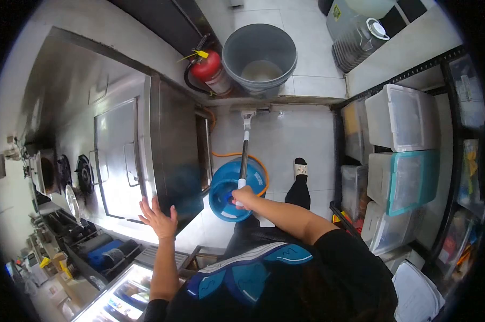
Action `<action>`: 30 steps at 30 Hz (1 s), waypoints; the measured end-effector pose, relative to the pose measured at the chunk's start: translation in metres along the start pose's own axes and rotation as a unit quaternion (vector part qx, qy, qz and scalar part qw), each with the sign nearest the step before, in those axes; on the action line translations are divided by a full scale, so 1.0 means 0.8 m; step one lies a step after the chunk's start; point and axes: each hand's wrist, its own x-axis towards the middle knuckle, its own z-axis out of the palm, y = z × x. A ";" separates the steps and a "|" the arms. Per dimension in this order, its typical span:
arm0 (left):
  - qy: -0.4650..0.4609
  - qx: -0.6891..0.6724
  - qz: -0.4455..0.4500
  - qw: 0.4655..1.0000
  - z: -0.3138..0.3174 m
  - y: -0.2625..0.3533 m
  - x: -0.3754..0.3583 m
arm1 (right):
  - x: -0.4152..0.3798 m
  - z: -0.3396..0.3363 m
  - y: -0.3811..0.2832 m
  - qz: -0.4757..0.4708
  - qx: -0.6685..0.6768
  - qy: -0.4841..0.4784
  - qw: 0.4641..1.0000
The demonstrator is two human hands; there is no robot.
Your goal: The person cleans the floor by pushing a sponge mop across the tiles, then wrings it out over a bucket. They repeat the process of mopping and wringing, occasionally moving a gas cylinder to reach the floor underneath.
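Observation:
My right hand [244, 197] is wrapped around the white grip of a long-handled floor squeegee [244, 155]. Its white and dark pole runs away from me to a wide, thin head lying at the base of the floor step. Below my right hand stands a blue gas cylinder [221, 180] with a ring collar and an orange hose [259, 161]. My left hand [159, 220] is open with fingers spread, at the front edge of the stainless steel counter [155, 134], holding nothing.
Beyond the step stand a grey bucket [261, 48] with some liquid and a red fire extinguisher [210, 70]. A black rack [339, 155] with plastic storage boxes [408, 115] lines the right side. My slippered foot [301, 167] is on the tiled floor [301, 134].

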 end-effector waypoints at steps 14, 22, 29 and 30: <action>-0.026 0.080 -0.082 0.993 -0.003 0.027 0.010 | 0.006 -0.129 -0.029 0.103 0.191 -0.164 0.962; -0.037 0.089 -0.094 0.991 -0.003 0.025 0.011 | -0.028 -0.147 -0.055 0.051 0.268 -0.155 0.949; -0.045 0.071 -0.110 0.990 0.004 0.013 0.005 | -0.072 -0.231 -0.075 0.083 0.317 -0.202 0.923; -0.043 0.068 -0.108 0.991 0.002 0.014 0.007 | -0.077 -0.244 -0.077 0.094 0.323 -0.210 0.918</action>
